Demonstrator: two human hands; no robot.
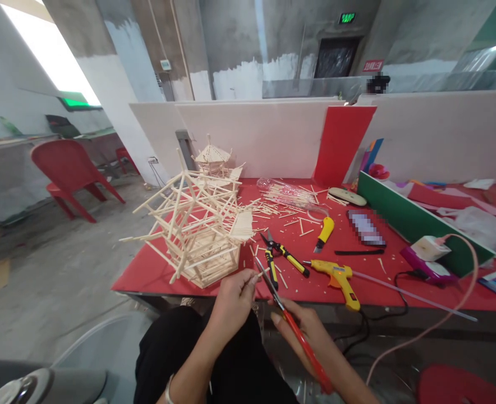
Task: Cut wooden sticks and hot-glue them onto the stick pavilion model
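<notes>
My left hand [236, 297] is closed in a pinch on a short thin wooden stick [263, 273] above the table's front edge. Wrapped round the red handle of a pair of scissors [297, 331] is my right hand [311, 331]. The metal blades point up and left and meet the stick's end. Left of my hands stands an open frame model [189, 224] built of wooden sticks, with a slatted platform at its base. Black-and-yellow pruning shears [292, 259] lie just beyond the scissors' tip. A yellow glue gun [338, 278] rests to the right, with a glue stick in its rear.
On the red table [147, 275] lie scattered sticks [269, 207], a yellow utility knife [325, 233], a phone [366, 227] and a black strip [359, 252]. Behind is a smaller roofed stick model [212, 156]. A green board [416, 221] and a charger cable [471, 280] are at right.
</notes>
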